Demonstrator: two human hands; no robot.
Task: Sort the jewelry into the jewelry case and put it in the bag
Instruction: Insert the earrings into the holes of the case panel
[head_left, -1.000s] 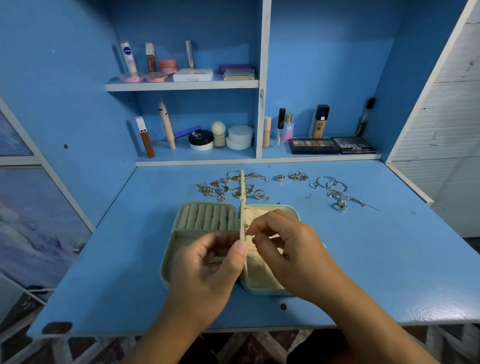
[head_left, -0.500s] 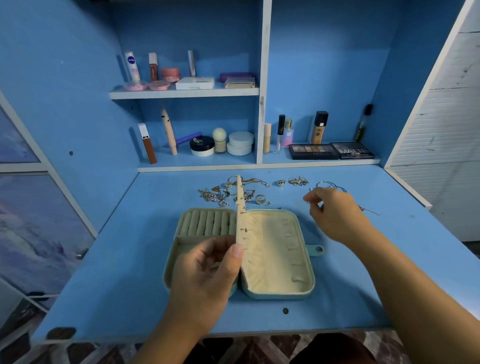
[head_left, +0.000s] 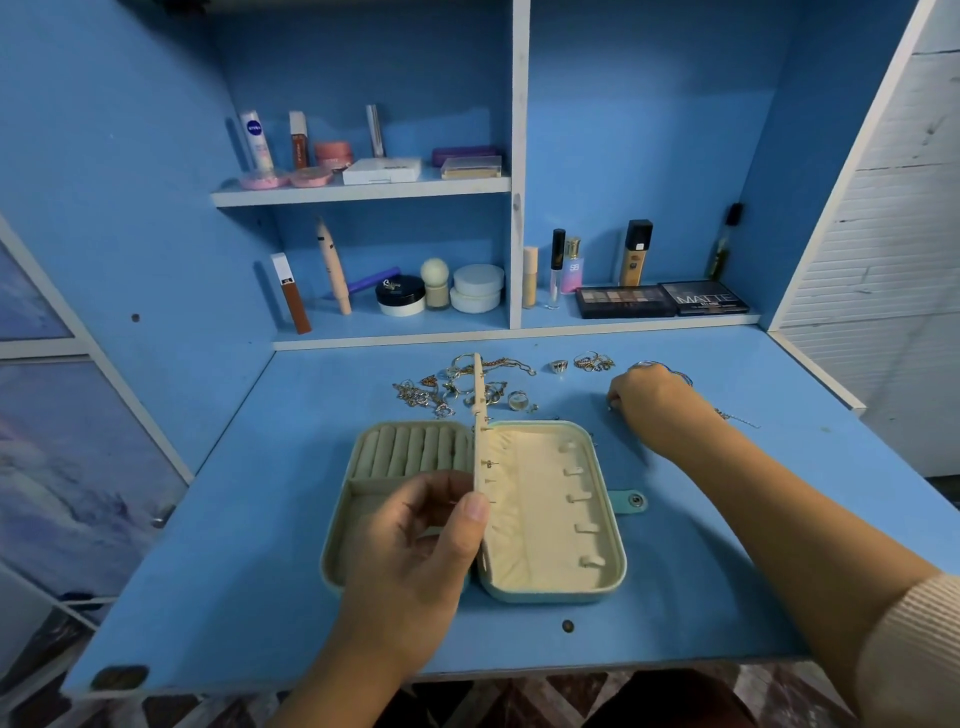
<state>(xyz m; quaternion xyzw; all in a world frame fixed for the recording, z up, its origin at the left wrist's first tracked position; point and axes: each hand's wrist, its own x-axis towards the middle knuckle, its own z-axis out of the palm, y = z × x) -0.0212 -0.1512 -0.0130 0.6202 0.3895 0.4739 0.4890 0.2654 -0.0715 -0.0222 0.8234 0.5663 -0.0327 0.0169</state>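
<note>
Sorting looks barely begun: the case (head_left: 545, 597) lies open in the middle of the table (head_left: 260, 571). My left grip (head_left: 415, 561) pinches its panel (head_left: 480, 415) upright between thumb and fingers, with only a few studs (head_left: 491, 464) pinned on it. The ring rolls (head_left: 410, 449) and hooks (head_left: 576, 499) look bare. Most jewelry (head_left: 452, 389) sits loose at the case's 12 o'clock. My right grip (head_left: 649, 405) is down on the table at 2 o'clock, fingers curled; whether it has a piece, I cannot tell. No bag in view.
</note>
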